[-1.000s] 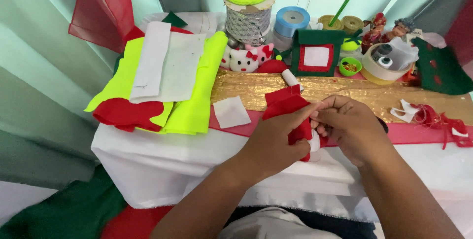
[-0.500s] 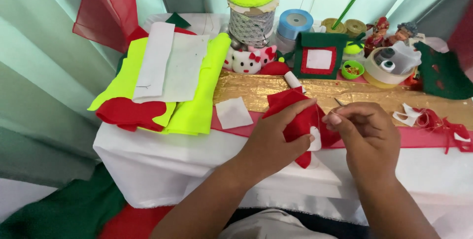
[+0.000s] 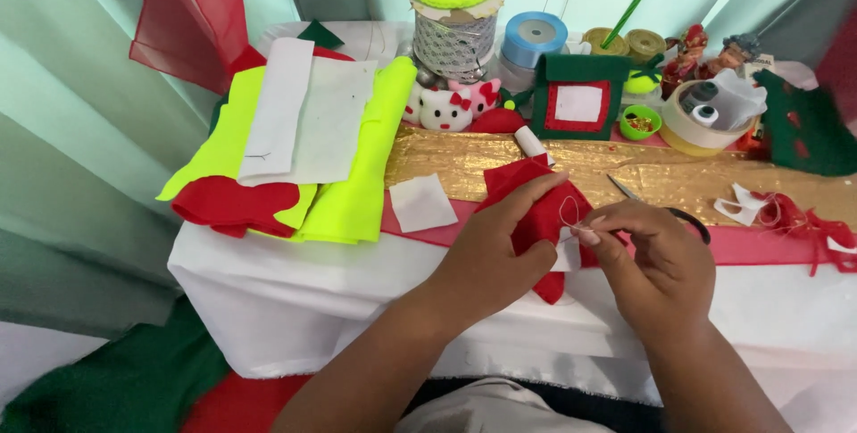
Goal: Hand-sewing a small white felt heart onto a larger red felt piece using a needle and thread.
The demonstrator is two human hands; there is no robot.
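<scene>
The left hand [image 3: 486, 250] pinches the red felt piece [image 3: 528, 210] steady while the right hand [image 3: 656, 259], at its 3 o'clock, fingers closed on white thread [image 3: 569, 212], stitches.

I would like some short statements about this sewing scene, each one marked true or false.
1. The left hand holds a red felt piece. True.
2. The right hand pinches a thin white thread. True.
3. The small white felt square lies on the neon yellow felt sheets. False: it lies beside them, on the gold and red cloth.
4. The blue ribbon roll stands at the near table edge. False: it stands at the back.
</scene>
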